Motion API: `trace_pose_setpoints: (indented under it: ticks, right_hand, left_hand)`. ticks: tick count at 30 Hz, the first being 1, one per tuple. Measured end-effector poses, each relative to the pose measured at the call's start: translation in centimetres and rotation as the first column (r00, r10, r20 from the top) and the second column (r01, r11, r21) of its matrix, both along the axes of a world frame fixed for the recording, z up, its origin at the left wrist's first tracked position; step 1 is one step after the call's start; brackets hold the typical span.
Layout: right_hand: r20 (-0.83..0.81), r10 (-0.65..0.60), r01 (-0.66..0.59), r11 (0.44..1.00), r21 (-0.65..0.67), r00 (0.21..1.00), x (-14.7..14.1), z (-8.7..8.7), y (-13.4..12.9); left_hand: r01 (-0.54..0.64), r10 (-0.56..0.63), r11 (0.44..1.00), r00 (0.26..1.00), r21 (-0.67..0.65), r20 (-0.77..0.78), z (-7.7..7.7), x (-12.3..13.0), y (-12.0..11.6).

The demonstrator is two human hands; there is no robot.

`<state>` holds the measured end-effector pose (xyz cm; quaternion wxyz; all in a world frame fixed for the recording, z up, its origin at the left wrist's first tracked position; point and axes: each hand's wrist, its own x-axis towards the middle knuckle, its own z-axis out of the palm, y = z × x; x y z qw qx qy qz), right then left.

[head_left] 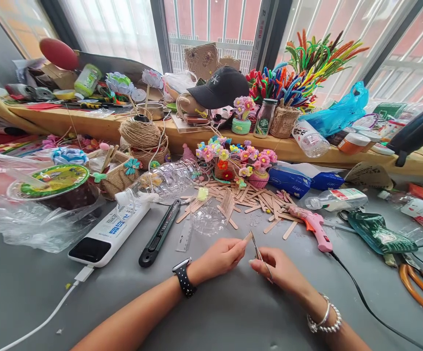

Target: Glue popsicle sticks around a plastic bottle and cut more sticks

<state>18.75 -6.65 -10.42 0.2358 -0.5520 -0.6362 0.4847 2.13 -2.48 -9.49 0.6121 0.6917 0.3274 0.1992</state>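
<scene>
My left hand [221, 256], with a watch on its wrist, pinches a small wooden stick [248, 238]. Small metal scissors [258, 251] are in my right hand [279, 268], their blades up against the stick's end. Beyond my hands lies a pile of wooden craft sticks [259, 197]. A clear plastic dome [207, 220] sits in front of the pile, near a short clear ruler [184, 236]. To the right of the pile rests a pink glue gun [316, 226].
A green utility knife [159, 234] and a white power bank [111, 231] lie left of my hands. At right are orange-handled scissors [421, 292] and the glue gun's black cord [361, 292]. Crochet flowers [233, 158] and a wooden shelf [182, 141] stand behind.
</scene>
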Motion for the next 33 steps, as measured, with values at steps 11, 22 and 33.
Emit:
trace_pose_setpoints:
  ticks: [11,22,33]
  right_hand:
    - [-0.006,0.018,-0.018,1.000,0.008,1.000,0.22,-0.20,0.07]
    - [-0.005,0.015,-0.015,1.000,0.011,1.000,0.12,0.03,0.05]
    - [-0.108,0.113,-0.119,0.992,-0.046,0.988,0.38,0.12,0.48]
  left_hand:
    - [0.002,-0.002,1.000,1.000,0.015,0.006,0.02,0.00,-0.02]
    - [-0.021,0.020,1.000,0.999,0.014,0.038,-0.24,0.02,-0.04]
    - [-0.010,0.009,1.000,1.000,0.011,0.030,-0.15,0.00,0.11]
